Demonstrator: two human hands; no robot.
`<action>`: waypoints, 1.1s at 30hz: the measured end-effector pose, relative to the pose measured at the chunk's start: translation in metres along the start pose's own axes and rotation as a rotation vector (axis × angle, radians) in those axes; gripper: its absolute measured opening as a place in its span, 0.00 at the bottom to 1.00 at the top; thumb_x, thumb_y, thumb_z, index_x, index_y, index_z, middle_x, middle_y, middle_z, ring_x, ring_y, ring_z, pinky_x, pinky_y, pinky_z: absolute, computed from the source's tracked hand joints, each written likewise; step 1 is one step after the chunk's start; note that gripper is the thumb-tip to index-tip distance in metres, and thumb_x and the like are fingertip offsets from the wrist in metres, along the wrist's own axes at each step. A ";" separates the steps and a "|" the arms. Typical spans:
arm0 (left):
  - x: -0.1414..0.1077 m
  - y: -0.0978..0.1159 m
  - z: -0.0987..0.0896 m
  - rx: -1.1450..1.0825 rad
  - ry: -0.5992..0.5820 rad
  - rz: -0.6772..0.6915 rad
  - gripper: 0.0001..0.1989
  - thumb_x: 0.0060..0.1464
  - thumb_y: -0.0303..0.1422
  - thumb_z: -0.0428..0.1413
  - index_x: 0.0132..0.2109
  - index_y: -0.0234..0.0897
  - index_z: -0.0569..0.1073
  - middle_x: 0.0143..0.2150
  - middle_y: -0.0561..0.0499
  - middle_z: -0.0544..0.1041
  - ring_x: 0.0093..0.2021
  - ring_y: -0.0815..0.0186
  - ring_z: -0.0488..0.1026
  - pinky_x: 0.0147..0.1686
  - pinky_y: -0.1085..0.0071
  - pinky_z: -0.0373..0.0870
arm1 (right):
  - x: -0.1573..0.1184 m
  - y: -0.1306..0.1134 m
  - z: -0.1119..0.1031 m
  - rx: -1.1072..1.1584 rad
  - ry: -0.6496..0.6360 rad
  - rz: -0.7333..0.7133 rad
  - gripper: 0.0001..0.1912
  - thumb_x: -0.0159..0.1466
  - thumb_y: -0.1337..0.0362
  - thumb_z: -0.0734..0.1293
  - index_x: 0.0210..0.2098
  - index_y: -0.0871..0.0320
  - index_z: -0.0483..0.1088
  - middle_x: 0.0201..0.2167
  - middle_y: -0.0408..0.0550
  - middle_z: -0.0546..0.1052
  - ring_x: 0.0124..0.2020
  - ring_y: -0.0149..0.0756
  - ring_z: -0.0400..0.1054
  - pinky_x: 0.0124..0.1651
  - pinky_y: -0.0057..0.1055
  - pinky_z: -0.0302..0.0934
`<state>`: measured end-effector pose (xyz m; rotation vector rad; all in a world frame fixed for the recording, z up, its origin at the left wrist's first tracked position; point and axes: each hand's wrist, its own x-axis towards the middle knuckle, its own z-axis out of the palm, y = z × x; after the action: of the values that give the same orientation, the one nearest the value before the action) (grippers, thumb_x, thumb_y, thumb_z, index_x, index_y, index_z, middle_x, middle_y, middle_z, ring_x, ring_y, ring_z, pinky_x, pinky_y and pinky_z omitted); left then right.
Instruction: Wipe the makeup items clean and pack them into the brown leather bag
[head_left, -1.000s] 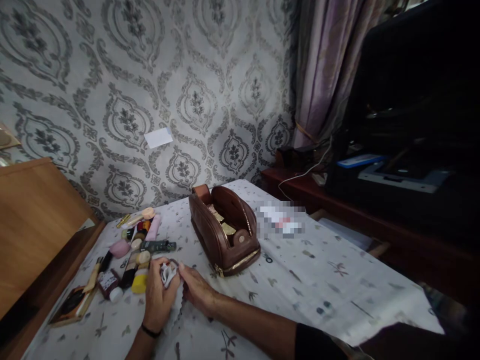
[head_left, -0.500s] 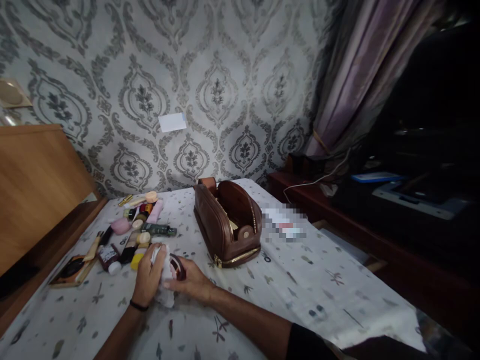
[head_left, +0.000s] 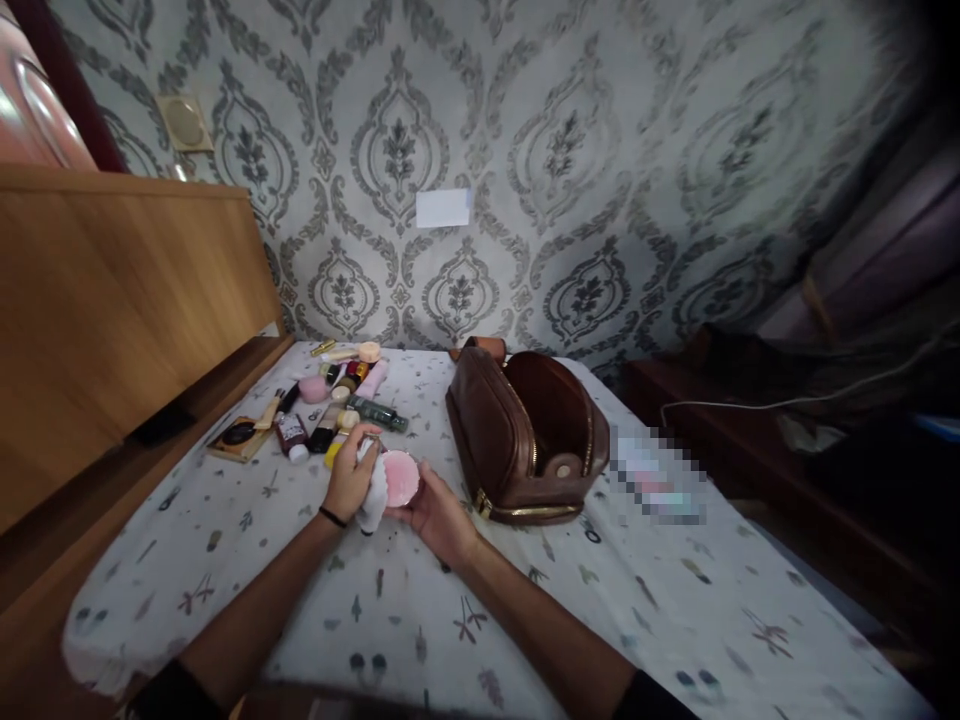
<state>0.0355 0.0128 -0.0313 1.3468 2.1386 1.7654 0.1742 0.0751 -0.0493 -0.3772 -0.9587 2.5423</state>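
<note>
Above the patterned cloth on the tabletop point(head_left: 315, 600), the person's right hand point(head_left: 444, 515) is clamped on a round pink item point(head_left: 401, 478), while the left hand point(head_left: 351, 478) grips a white cloth point(head_left: 372, 500) against its side. The open brown bag point(head_left: 487, 440) stands to their right; bottles, a green tube point(head_left: 379, 413) and a pink jar point(head_left: 313, 389) lie beyond, to the left.

Grey damask wallpaper point(head_left: 559, 150) covers the wall, with 1 white paper point(head_left: 442, 208) on it. A wooden cabinet point(head_left: 135, 310) stands left of the patterned table point(head_left: 420, 600).
</note>
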 end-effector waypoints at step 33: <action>-0.015 0.010 0.002 0.396 -0.356 0.671 0.23 0.55 0.39 0.60 0.56 0.39 0.71 0.61 0.40 0.67 0.64 0.49 0.59 0.61 0.50 0.59 | 0.009 -0.004 -0.013 0.329 0.064 0.015 0.10 0.67 0.59 0.65 0.39 0.59 0.74 0.33 0.46 0.81 0.32 0.33 0.74 0.33 0.27 0.67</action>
<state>0.0517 0.0045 -0.0312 2.4843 2.0270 1.0997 0.1725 0.0892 -0.0575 -0.3647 -0.5026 2.6225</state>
